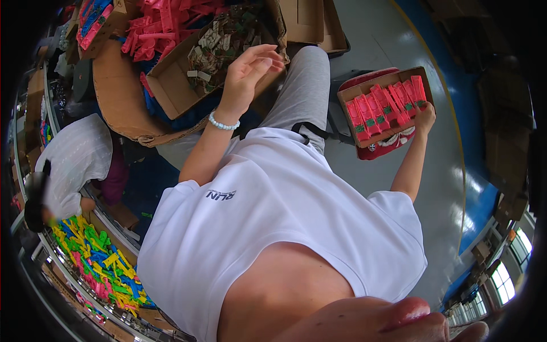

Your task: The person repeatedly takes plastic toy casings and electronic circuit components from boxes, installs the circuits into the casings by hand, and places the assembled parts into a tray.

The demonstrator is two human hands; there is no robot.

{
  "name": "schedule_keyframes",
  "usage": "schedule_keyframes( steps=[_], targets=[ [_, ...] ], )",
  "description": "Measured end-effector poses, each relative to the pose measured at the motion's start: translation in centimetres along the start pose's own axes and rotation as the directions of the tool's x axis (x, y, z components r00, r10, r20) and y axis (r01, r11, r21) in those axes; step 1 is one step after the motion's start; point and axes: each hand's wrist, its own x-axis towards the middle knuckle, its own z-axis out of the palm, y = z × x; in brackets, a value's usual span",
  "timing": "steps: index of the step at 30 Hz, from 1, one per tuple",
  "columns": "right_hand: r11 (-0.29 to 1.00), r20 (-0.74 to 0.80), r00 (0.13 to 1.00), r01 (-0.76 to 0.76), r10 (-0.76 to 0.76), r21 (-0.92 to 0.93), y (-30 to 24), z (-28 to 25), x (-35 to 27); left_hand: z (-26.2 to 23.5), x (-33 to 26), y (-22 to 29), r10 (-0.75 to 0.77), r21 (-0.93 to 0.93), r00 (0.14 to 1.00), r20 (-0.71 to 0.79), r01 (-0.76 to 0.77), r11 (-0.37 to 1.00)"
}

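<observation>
My right hand (424, 118) reaches to the right edge of a shallow cardboard box (356, 93). Its fingers are closed on the lower end of the rightmost pink plastic part (418, 88). Several similar pink parts (376, 108) stand side by side in the box, with small green pieces like circuit boards at their lower ends. My left hand (248, 73) is raised in front of a box of small wired circuit boards (223, 43). Its fingers are loosely bent and apart, with nothing visible in them.
A large carton (117, 94) curves around the board box, with a heap of pink parts (162, 28) behind. The shallow box rests on a red patterned seat (376, 149). At left, another person (80, 154) bends by a bin of multicoloured plastic parts (102, 262).
</observation>
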Motion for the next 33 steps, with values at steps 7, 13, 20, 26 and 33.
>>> schedule_keyframes(
  steps=[7,13,20,26,33],
  targets=[
    [0.914,0.111,0.994,0.057,-0.013,-0.402,4.4,4.1,5.3,-4.3,-2.2,3.8,0.051,0.108,0.989,-0.141,-0.036,0.993],
    [0.848,0.16,0.977,-0.037,0.142,-0.528,4.7,6.4,3.5,-12.1,-3.5,5.0,0.019,0.304,0.922,-0.386,0.108,0.947],
    [0.886,0.159,0.968,-0.105,0.196,-0.451,4.0,5.7,4.1,-27.5,-2.3,4.8,0.081,0.766,0.836,-0.543,0.454,0.455],
    [0.921,0.034,0.999,0.051,-0.041,-0.386,-0.7,1.9,6.7,-35.6,4.9,-1.6,0.023,0.956,0.956,-0.293,0.294,-0.008],
    [0.901,-0.373,0.825,0.425,-0.424,-0.085,-20.6,-5.6,10.5,-39.7,4.5,-3.3,0.173,0.961,0.949,-0.265,0.247,0.122]
  ],
)
